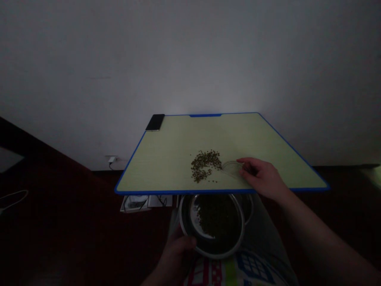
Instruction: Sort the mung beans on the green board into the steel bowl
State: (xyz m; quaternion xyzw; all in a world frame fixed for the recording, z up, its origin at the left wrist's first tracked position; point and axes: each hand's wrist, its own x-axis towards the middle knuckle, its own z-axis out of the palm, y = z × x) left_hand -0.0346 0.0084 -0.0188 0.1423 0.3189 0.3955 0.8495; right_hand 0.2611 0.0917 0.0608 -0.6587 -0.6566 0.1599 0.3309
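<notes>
A small pale green table (166,163) with a blue rim stands in front of me. A pile of small brownish-green grains (205,165) lies near its front edge. My right hand (262,176) rests on the table just right of the pile, fingers curled on a clear round plastic piece (232,169) that touches the grains. Below the table edge, my left hand (175,254) grips the rim of a metal bowl (190,226) holding more of the same grains. A second metal bowl (248,204) peeks out behind it.
A black phone (155,122) lies at the table's far left corner. A white wall rises behind. A charger (112,159) is plugged in low on the wall, with cables and a white box (133,203) under the table. The floor is dark.
</notes>
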